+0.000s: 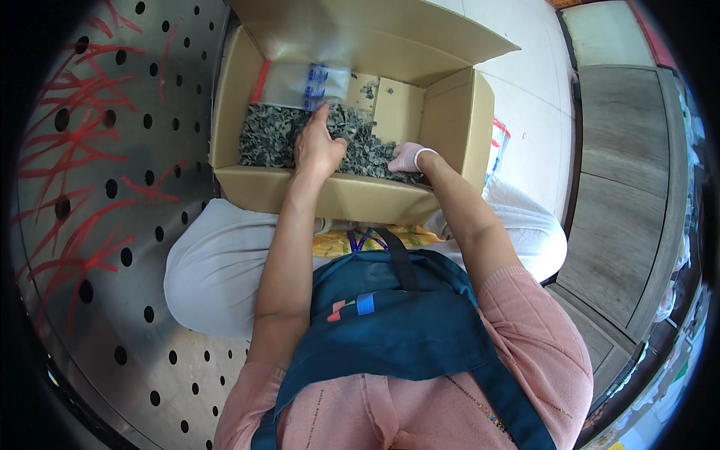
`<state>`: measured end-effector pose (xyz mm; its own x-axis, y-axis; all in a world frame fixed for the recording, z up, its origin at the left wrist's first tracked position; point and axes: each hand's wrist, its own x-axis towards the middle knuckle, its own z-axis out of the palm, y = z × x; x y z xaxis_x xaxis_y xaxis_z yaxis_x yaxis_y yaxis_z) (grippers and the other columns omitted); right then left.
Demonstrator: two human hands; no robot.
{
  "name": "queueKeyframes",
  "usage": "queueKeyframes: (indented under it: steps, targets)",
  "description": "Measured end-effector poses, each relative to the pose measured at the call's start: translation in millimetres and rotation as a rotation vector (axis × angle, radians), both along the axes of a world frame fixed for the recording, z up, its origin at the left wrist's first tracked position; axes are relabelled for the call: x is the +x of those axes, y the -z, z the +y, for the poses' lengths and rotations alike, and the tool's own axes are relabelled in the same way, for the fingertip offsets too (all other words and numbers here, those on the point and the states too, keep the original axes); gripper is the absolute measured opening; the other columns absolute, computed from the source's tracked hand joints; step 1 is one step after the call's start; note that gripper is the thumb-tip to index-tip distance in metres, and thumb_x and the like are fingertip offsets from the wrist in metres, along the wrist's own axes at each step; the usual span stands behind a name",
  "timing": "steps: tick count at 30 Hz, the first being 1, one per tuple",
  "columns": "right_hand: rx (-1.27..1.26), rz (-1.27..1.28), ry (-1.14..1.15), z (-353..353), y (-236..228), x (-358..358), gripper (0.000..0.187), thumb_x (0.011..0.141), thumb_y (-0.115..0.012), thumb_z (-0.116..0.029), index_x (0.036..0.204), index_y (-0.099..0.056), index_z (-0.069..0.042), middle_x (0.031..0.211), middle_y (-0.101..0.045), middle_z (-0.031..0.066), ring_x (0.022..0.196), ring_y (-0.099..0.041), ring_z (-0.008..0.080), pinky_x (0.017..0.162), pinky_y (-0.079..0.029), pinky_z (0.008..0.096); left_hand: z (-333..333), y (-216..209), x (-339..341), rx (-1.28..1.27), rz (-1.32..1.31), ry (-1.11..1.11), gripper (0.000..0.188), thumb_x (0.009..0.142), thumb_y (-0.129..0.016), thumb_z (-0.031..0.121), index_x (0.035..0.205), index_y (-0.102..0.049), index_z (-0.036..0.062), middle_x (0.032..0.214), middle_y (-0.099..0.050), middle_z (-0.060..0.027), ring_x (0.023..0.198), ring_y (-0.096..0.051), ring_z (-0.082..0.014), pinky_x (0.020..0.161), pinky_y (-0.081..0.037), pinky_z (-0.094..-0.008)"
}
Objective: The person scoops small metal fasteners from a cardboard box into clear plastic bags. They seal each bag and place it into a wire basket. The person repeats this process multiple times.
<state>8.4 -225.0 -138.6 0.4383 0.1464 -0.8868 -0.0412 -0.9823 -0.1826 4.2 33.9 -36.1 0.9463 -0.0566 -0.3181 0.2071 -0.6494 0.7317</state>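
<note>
A cardboard box (330, 196) stands before me with its flaps folded out. Dark grey-green dried flakes (270, 135), like dried leaf or fungus pieces, cover its near part. On the flakes lies a clear plastic bag (289, 81) with a red edge and blue print. My left hand (319, 146) is bare; its index finger stretches to the bag's near edge and its thumb stands apart. To the right, my right hand (409, 157) wears a pale pink covering. Its fingers curl down into the flakes by the near wall, their tips hidden.
A metal panel (142, 161) with round holes and red strands rises on the left. Grey wooden cabinet doors (622, 157) stand on the right, beside the pale tiled floor (532, 82). A printed package (498, 142) lies against the box's right side.
</note>
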Motion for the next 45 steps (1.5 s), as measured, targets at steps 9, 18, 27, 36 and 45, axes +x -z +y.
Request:
queueKeyframes:
  steps: [9, 18, 27, 36, 45]
  targets:
    - [0.15, -0.132, 0.533, -11.2, -16.0, 1.0, 0.062, 0.067, -0.075, -0.037, 0.12, -0.068, -0.006, 0.108, -0.069, 0.014, 0.091, -0.066, 0.0293, 0.077, -0.053, 0.0368, -3.3, 0.2, -1.3, -0.015, -0.033, -0.042, 0.077, 0.073, -0.069, 0.012, 0.144, -0.042, 0.0012, 0.141, -0.054, -0.0187, 0.127, -0.054, -0.0338, 0.108, -0.041, -0.0375]
    - [0.836, -0.124, 1.054, 20.6, -89.5, 8.8, 0.027, 0.083, -0.073, -0.031, 0.099, -0.066, -0.01, 0.083, -0.064, 0.0025, 0.067, -0.059, 0.0101, 0.044, -0.045, 0.0237, -2.3, -6.4, -0.9, -0.064, 0.002, -0.031, 0.078, 0.073, -0.072, 0.013, 0.145, -0.042, 0.002, 0.14, -0.053, -0.0217, 0.128, -0.052, -0.0355, 0.109, -0.041, -0.0391]
    - [0.919, -0.106, 0.923, 76.8, -122.9, 20.7, 0.03, 0.083, -0.074, -0.031, 0.106, -0.068, -0.011, 0.104, -0.061, 0.0041, 0.089, -0.057, 0.0135, 0.057, -0.051, 0.0283, -8.6, -11.0, -5.9, -0.103, -0.067, 0.038, 0.082, 0.071, -0.071, 0.007, 0.146, -0.039, 0.0019, 0.14, -0.053, -0.0222, 0.128, -0.053, -0.0353, 0.107, -0.042, -0.0391]
    - [0.781, -0.19, 1.051, 107.6, -164.6, 21.2, 0.044, 0.089, -0.072, -0.036, 0.115, -0.066, -0.001, 0.107, -0.066, 0.0107, 0.066, -0.063, 0.0189, 0.05, -0.047, 0.0289, -7.6, -2.6, -4.4, -0.067, -0.123, 0.018, 0.084, 0.072, -0.077, 0.012, 0.146, -0.038, 0.002, 0.136, -0.055, -0.0239, 0.124, -0.054, -0.0382, 0.104, -0.045, -0.0419]
    - [0.745, -0.133, 1.05, 99.3, -164.9, 23.0, 0.039, 0.092, -0.067, -0.029, 0.117, -0.063, 0.001, 0.1, -0.071, 0.0132, 0.069, -0.068, 0.0189, 0.048, -0.045, 0.0252, -4.6, -13.2, -3.7, -0.049, 0.003, 0.046, 0.081, 0.076, -0.072, 0.012, 0.148, -0.034, 0.002, 0.148, -0.045, -0.0197, 0.133, -0.048, -0.0333, 0.111, -0.04, -0.0387]
